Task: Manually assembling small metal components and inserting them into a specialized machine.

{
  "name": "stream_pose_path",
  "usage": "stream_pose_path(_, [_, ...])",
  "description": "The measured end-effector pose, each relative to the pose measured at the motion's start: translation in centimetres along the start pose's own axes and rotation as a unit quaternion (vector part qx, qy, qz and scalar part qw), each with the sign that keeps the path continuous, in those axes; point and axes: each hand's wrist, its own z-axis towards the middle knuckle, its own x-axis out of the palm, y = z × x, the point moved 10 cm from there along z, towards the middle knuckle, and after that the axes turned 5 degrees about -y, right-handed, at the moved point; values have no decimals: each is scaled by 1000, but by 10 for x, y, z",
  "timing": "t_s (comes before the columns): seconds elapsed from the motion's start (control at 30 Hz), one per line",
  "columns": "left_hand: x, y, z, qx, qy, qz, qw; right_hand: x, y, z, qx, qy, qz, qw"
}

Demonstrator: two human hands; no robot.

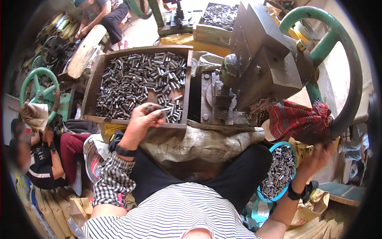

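My left hand (142, 121) is closed in a pinch over the near edge of a wooden tray (137, 122), with small metal tubes (166, 110) in its fingers. The tray holds a heap of short shiny metal tubes (137, 79). At the right, my right hand (316, 160) is at the lower rim of a large green and dark handwheel (353, 91), its fingers wrapped at the rim and partly blurred. A red plaid cloth (298, 121) is tied on the wheel beside that hand. The press's tooling block (223, 101) stands between my hands, under its heavy metal head (264, 59).
A blue basin (295, 153) of metal pieces sits by my right leg. Sacking (203, 143) covers the tray's near side. Another box of metal pieces (219, 16) stands behind the press. Two people sit at the left, near a second green handwheel (24, 89).
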Motion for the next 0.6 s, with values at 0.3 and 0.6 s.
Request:
stream_pose_path(0.3, [101, 13, 70, 4, 108, -7, 994, 48, -28, -12, 82, -4, 177, 981])
stream_pose_path(0.6, [125, 46, 136, -8, 108, -17, 994, 43, 56, 74, 23, 81, -36, 996])
